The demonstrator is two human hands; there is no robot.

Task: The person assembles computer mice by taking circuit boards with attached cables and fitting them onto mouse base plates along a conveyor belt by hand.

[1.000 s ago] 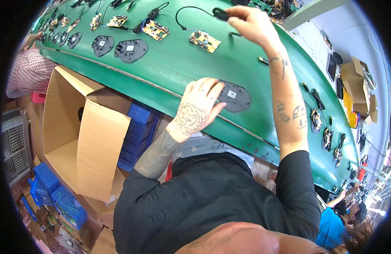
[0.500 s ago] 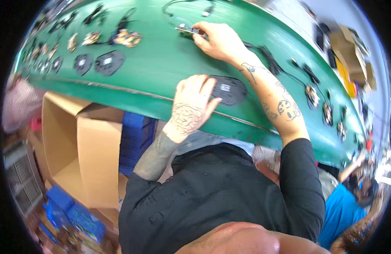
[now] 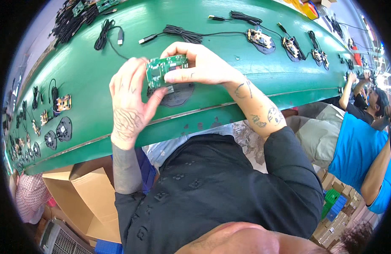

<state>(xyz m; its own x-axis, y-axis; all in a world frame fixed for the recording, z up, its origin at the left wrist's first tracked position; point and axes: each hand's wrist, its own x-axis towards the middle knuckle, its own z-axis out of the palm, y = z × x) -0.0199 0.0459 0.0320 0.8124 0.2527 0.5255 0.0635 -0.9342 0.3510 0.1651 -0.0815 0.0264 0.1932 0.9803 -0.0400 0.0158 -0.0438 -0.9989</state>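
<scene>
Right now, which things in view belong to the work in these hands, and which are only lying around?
In the work:
green circuit board, in the right hand; left hand beside it
black base plate, under the hands

Lying around:
open cardboard box
grey grilled unit

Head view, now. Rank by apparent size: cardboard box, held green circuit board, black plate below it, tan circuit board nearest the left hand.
1. Cardboard box
2. Green circuit board and black plate: unsure, the plate is partly hidden and the board is held nearer the camera.
3. Tan circuit board
</scene>
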